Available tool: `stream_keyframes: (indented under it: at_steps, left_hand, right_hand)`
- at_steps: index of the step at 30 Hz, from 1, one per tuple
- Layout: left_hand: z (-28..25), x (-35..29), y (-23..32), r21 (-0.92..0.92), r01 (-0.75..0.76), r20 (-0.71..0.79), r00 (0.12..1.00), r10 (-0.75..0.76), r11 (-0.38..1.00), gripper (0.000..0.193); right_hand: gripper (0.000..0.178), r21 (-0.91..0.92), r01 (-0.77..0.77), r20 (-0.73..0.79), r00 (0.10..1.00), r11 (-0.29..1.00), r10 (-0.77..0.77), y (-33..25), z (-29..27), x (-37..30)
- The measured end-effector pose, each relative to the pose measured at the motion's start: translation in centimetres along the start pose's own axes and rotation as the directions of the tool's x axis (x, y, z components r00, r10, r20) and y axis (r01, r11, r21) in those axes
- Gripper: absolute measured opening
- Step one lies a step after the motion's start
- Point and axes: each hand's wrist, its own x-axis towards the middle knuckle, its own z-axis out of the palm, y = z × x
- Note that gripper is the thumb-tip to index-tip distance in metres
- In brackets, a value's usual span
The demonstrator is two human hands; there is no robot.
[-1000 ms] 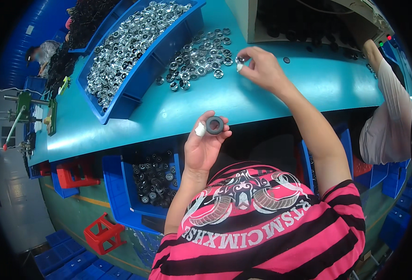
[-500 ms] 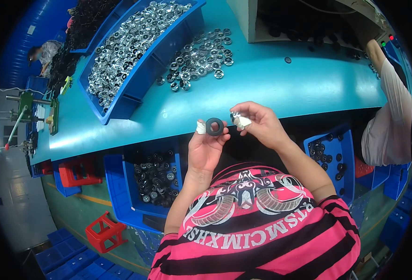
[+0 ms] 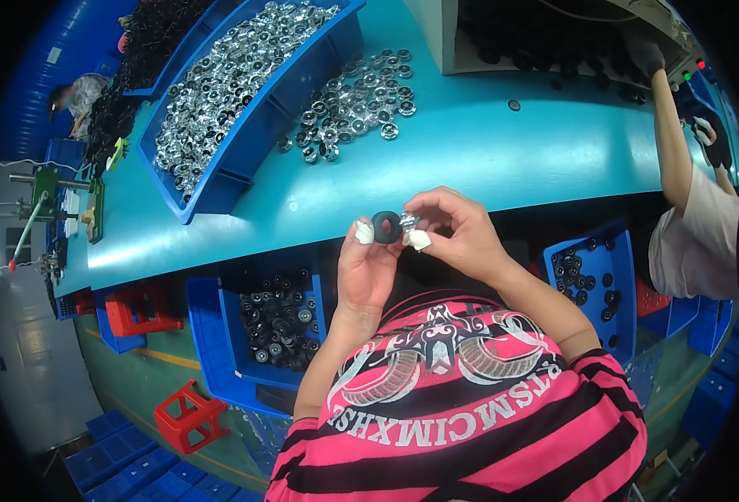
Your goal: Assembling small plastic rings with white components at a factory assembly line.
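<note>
In front of my chest, my left hand (image 3: 368, 268) pinches a black rubber tyre (image 3: 379, 229) upright between thumb and fingers. Close by on its right, my right hand (image 3: 463, 233) grips a small shiny chrome wheel hub (image 3: 409, 222), held up against the tyre's side. Whether the hub has entered the tyre's hole I cannot tell. White wrapping covers both thumbs. Beyond my hands, loose chrome hubs (image 3: 357, 105) lie spread on the turquoise table (image 3: 470, 151).
A long blue bin (image 3: 244, 155) heaped with chrome hubs stands at the far left. Blue crates with black wheels (image 3: 277, 322) sit below the table edge. A co-worker's arm (image 3: 672, 142) reaches into an open box (image 3: 445, 42) of black parts. A red stool (image 3: 189, 417) stands lower left.
My right hand has moved left, bringing the hub from a gap away up to the tyre. The tyre has turned more edge-on. The co-worker's arm has shifted left and farther into the box.
</note>
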Motion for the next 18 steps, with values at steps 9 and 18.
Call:
stream_keyframes:
  at_steps: [9,18]
  left_hand:
    - [0.0,0.1,-0.3,0.159,-0.033,0.040,0.999,0.027,0.987,0.038]
    - [1.6,-0.5,-0.9,0.422,-0.061,-0.032,0.996,0.082,0.904,0.043]
  right_hand:
    - [0.031,-0.255,0.218,-0.029,0.972,0.942,-0.233,-0.6,1.0,0.1]
    - [0.034,-0.492,0.284,-0.008,0.944,0.823,-0.331,-0.4,0.6,0.0]
